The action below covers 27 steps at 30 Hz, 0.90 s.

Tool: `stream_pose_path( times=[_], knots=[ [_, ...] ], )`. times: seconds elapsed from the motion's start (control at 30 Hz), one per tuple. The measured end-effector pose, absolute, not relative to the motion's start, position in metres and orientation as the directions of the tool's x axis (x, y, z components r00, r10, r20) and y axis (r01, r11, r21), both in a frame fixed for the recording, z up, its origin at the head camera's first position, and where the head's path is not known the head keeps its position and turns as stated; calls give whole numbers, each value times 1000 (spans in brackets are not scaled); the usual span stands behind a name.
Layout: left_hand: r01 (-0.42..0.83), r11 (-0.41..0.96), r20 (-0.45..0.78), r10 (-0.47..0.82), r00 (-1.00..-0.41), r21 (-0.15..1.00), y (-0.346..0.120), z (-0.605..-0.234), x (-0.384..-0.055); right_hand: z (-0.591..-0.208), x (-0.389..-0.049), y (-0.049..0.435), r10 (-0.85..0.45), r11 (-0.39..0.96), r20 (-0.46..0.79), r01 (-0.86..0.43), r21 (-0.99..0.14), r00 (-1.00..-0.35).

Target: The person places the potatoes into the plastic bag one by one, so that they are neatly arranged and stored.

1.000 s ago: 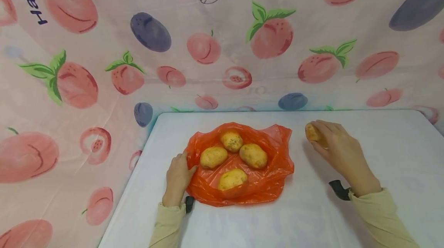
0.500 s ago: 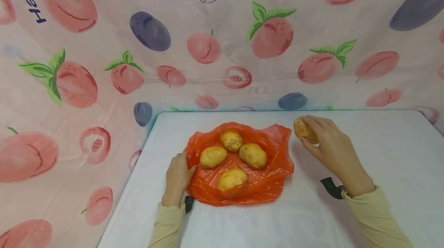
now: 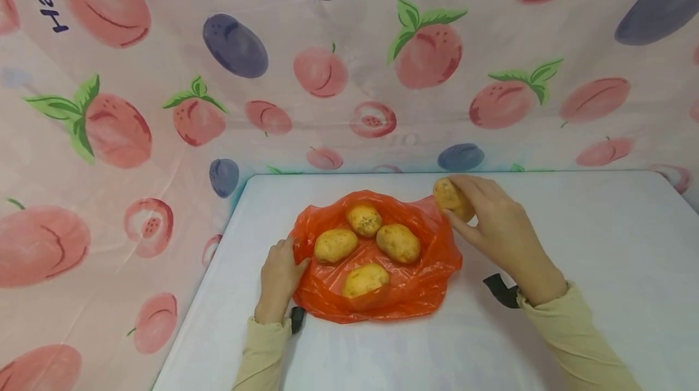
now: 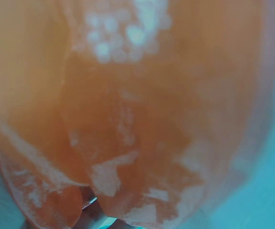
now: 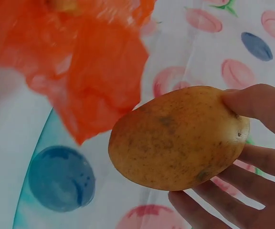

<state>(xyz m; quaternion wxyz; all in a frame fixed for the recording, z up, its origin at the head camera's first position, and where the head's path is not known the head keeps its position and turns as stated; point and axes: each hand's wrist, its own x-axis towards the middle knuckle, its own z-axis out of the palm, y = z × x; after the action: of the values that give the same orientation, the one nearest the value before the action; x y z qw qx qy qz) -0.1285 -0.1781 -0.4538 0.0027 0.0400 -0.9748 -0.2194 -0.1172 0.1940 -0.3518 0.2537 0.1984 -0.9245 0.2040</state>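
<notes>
An orange-red plastic bag (image 3: 406,303) lies spread open on the table, with several yellow potatoes (image 3: 399,243) inside it. My left hand (image 3: 280,277) grips the bag's left edge, thumb towards the inside. Blurred orange plastic (image 4: 142,124) fills most of the left wrist view. Off the bag's upper right corner, my right hand (image 3: 499,227) holds another potato (image 3: 454,200) between thumb and fingers. In the right wrist view this potato (image 5: 175,138) shows brown specks, and the thumb presses its near end.
The table (image 3: 371,357) has a white top, and its back edge meets a fruit-printed cloth (image 3: 338,63). That cloth also covers the left side. A black strap-like piece (image 3: 500,291) sticks out at the right wrist, and a smaller dark piece (image 3: 297,320) at the left.
My right hand has moved left with the potato, from the table's right part to the bag's right corner. The left hand and the potatoes in the bag stay put.
</notes>
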Motion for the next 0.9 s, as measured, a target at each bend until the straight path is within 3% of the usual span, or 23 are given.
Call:
stream_pose_path(
  times=[0.6, 0.9],
  knots=[
    [-80, 897, 1, -89, -996, 434, -177, -454, -128, -354, -118, 146, -349, 730, 615, -617, -295, -707],
    [-75, 897, 2, -84, -996, 436, -177, -453, -126, -362, -117, 127, -391, 689, 543, -627, -363, -744]
  ],
)
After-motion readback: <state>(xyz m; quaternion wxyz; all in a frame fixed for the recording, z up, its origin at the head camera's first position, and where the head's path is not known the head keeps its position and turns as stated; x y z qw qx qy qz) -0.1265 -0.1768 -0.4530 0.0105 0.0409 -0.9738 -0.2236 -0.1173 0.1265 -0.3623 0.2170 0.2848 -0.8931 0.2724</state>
